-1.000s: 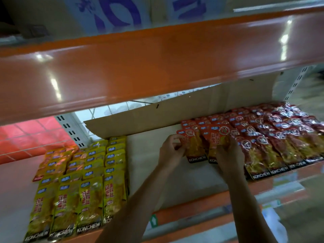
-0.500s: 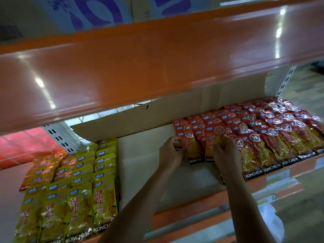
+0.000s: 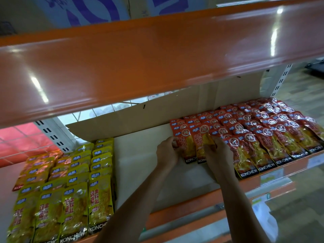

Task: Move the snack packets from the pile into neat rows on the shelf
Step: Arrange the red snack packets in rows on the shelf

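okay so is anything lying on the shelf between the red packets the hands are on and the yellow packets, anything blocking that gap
Nothing visible does. Both the left hand and right hand rest on the leftmost red packets. The cardboard liner between them and the yellow packets lies bare.

Glossy orange shelf beam (image 3: 157,58), perforated white upright (image 3: 281,79), wooden floor (image 3: 301,88).

Two packet blocks (image 3: 64,186) (image 3: 254,135) on shelf (image 3: 185,204), left and right; cardboard (image 3: 140,155) between.
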